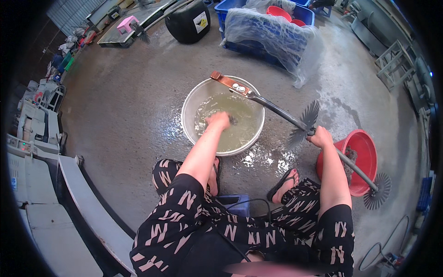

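Note:
A round metal tub [185, 123] of cloudy greenish water stands on the floor before me. My left hand [218, 121] reaches into it, fingers closed at the water's surface; something dark shows beside them, but I cannot make out what it is. My right hand [321, 137] grips a long dark rod [279, 110] that slants across the tub's far right side. A copper-coloured hooked bracket [226, 82] with two bolts forms its far end, over the rim. Dark finned discs sit along the rod, one [310, 116] by my right hand and another [377, 191] at the near end.
A red bucket [369, 143] with greyish contents stands right, under the rod. Blue crates [267, 51] draped in clear plastic and a black drum [187, 23] are at the back. Grey machinery [41, 221] lines the left. A blue stool [240, 205] is below me on wet floor.

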{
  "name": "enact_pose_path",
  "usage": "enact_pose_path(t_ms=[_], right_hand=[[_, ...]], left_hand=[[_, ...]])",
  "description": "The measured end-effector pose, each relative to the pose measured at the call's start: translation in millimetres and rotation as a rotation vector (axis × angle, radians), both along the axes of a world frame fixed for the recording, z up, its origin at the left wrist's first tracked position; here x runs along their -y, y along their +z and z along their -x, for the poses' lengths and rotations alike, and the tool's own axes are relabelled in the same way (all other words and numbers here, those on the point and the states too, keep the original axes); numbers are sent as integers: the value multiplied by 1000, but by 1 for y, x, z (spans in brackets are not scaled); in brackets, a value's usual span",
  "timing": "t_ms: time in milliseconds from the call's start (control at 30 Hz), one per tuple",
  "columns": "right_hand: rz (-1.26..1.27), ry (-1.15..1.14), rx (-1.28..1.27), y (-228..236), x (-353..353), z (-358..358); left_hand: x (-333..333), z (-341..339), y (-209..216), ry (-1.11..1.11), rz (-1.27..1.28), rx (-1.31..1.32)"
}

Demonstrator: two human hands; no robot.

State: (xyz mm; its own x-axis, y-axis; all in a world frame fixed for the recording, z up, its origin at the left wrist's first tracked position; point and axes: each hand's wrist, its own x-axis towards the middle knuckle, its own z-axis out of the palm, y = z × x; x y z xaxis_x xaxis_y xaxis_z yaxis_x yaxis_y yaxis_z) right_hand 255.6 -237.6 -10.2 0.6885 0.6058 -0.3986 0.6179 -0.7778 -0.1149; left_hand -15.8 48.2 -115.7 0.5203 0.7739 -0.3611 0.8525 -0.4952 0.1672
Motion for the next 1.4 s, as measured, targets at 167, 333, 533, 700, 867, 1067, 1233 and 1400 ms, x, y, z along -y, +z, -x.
enact_pose_path(t_ms=[167,333,533,700,867,1067,1233,1400], right_hand=[[3,7,32,0,-3,1],[-1,-15,131,3,-2,15],[-55,-2,207,1,-1,19],[-67,14,222,-5,4,18],[-77,22,219,-7,5,16],[-76,28,240,-5,4,18],[-91,11,211,-3,5,20],[-80,58,250,-7,7,18]], left_hand=[[-27,7,-52,-240,337,-53],[-11,-4,98,187,200,640],[-26,-49,146,99,-422,386],[-25,-53,140,-162,-457,293],[-40,-46,151,-199,-541,206],[-59,-46,155,-228,-579,182],[-44,-42,150,-453,-650,170],[-42,-44,156,-670,-725,131]])
